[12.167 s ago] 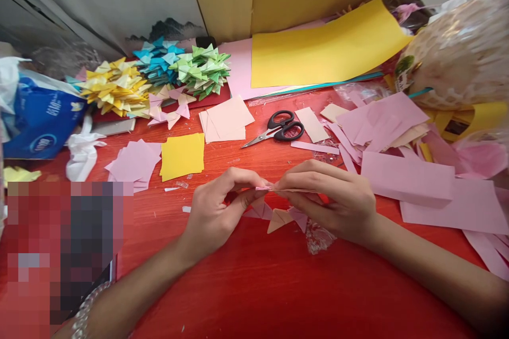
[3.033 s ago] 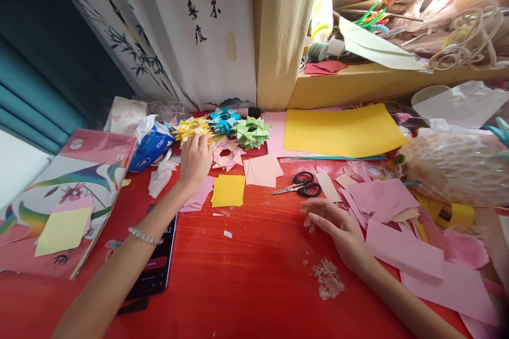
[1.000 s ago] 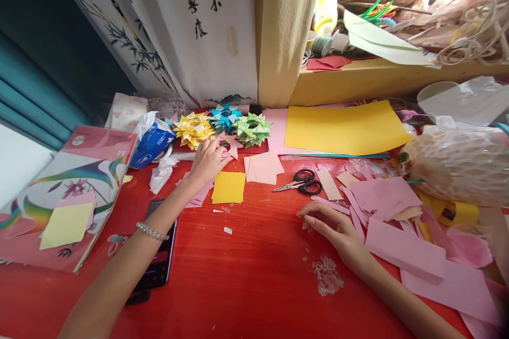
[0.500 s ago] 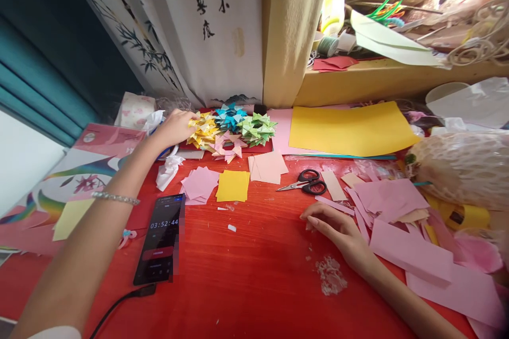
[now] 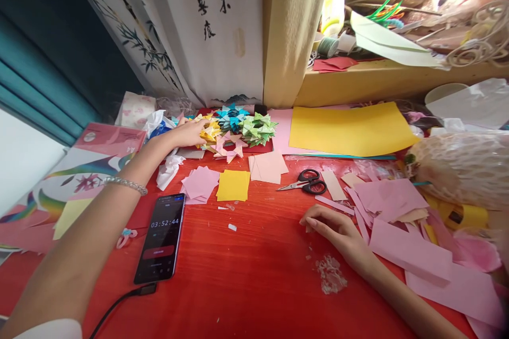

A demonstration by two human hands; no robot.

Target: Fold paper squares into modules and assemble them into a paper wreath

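Observation:
My left hand (image 5: pixel 191 132) reaches to the back of the red table, its fingers closed over the left side of a stack of yellow folded-paper star rings (image 5: pixel 212 130). The thumb side is partly hidden. Against that stack stand blue star rings (image 5: pixel 233 116), green star rings (image 5: pixel 259 130) and a pink star ring (image 5: pixel 229 146). My right hand (image 5: pixel 336 230) rests on the table with loosely bent fingers slightly apart, holding nothing. Black-handled scissors (image 5: pixel 312 181) lie just beyond it. Crumpled clear scraps (image 5: pixel 331 275) are below its wrist.
Pink squares (image 5: pixel 200 184), yellow squares (image 5: pixel 233 185) and pale peach squares (image 5: pixel 268 167) lie mid-table. A phone (image 5: pixel 159 238) with a cable (image 5: pixel 119 299) is at left. Pink paper offcuts (image 5: pixel 409 246) cover the right side. A yellow sheet (image 5: pixel 350 130) lies behind.
My left hand has moved to the right, from the edge of the yellow star rings to further over them. The right hand stays in place.

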